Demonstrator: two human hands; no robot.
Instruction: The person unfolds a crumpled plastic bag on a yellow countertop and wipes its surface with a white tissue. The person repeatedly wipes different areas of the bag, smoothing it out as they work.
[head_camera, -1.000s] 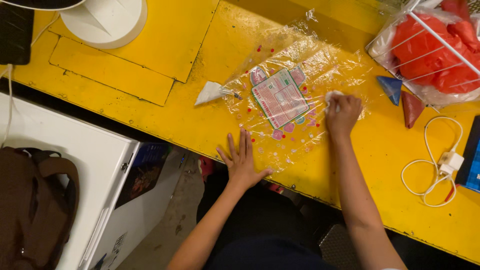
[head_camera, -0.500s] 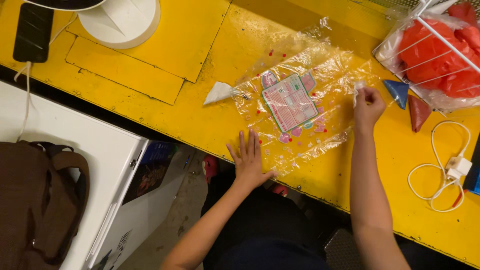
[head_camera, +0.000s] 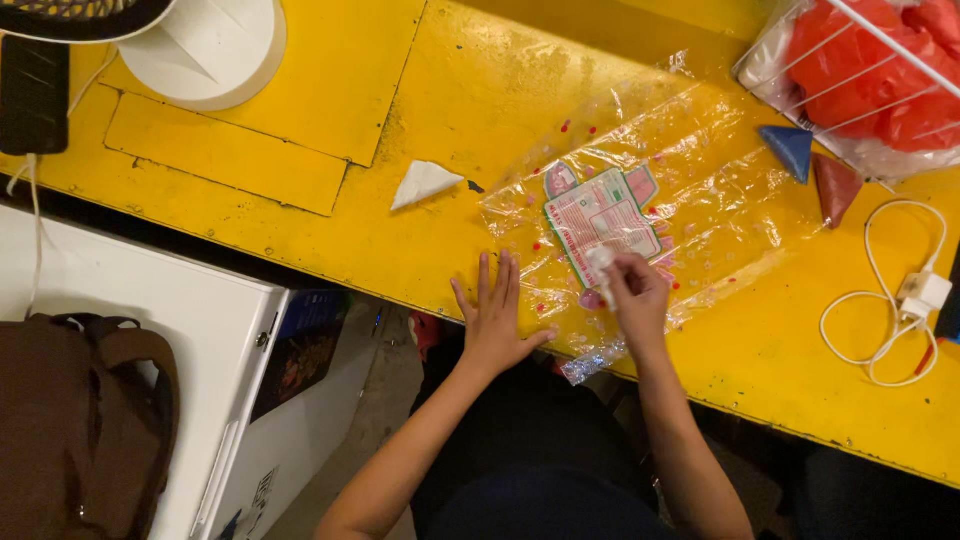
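Head view, looking down on a yellow table (head_camera: 420, 250). A clear plastic bag (head_camera: 700, 200) with a printed red-and-white label (head_camera: 600, 220) and scattered red dots lies flat right of the frame's centre, its lower edge reaching the table's near rim. The left hand (head_camera: 495, 320) rests palm down at centre frame with the fingers (head_camera: 490, 280) spread apart, their tips just at the bag's lower left corner. The right hand (head_camera: 635, 295) sits on the bag below the label; its fingers are curled together around a small white piece (head_camera: 600, 262), whose upper end shows above the knuckles and overlaps the label's lower edge.

Compared with the frame half a second earlier, the right hand has moved from the bag's right edge, near the blue cone, to the lower middle of the bag; the left hand keeps its place at the bag's corner.

A white paper cone (head_camera: 422, 182) lies left of the bag. A blue cone (head_camera: 790, 148) and a red cone (head_camera: 832, 185) lie at its upper right, beside a wire basket (head_camera: 880, 70) of red material. A white charger cable (head_camera: 890, 300) coils at the right.
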